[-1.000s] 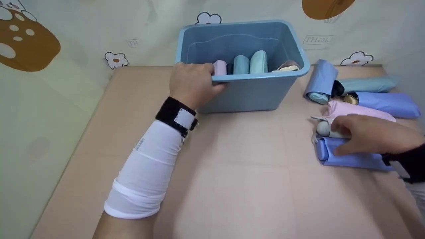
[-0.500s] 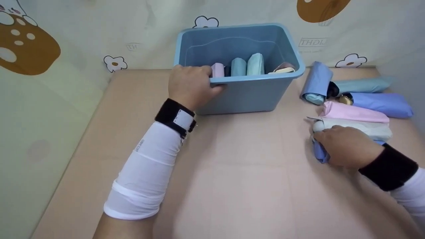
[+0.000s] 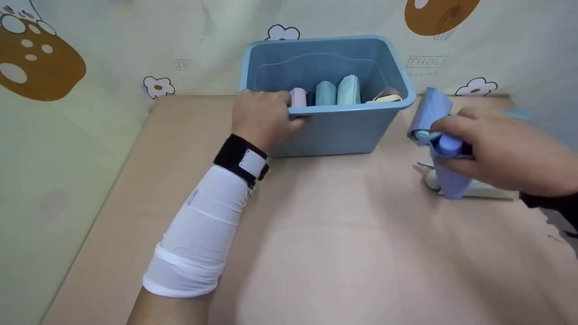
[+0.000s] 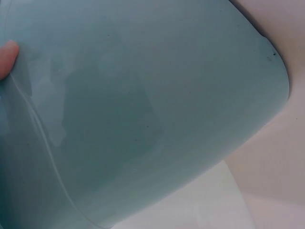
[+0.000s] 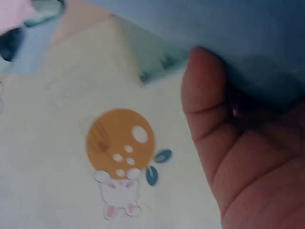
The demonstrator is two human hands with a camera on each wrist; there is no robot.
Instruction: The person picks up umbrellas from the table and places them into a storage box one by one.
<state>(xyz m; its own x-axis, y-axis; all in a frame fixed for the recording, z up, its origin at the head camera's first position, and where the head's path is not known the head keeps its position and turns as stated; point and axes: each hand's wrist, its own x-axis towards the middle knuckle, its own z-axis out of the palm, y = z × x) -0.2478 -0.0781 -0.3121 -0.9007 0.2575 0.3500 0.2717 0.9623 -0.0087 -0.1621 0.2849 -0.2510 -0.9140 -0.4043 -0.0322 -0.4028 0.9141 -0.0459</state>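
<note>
My left hand [image 3: 262, 116] grips the near left rim of a blue plastic bin [image 3: 334, 133], thumb outside. In the left wrist view, a fingertip shows against the bin's smooth side [image 4: 167, 119]. Inside the bin stand a pink bundle [image 3: 298, 97], a teal one [image 3: 326, 94] and a mint one [image 3: 349, 90]. To the right of the bin, my right hand [image 3: 515, 151] holds a folded blue umbrella [image 3: 453, 180] upright by its top end, above the tabletop. The right wrist view shows my thumb [image 5: 205, 86] pressed against its blue fabric [image 5: 190, 21].
A rolled blue umbrella [image 3: 431, 110] lies beside the bin's right side. A white folded umbrella [image 3: 490, 191] with a round knob lies under the held one. My right hand hides most of the other umbrellas there. A patterned wall covering [image 3: 207, 45] rises behind the bin.
My right hand has taken hold of the nearest blue umbrella, lifted it off the table and tipped it upright, moving toward the back. My left hand stays on the bin rim.
</note>
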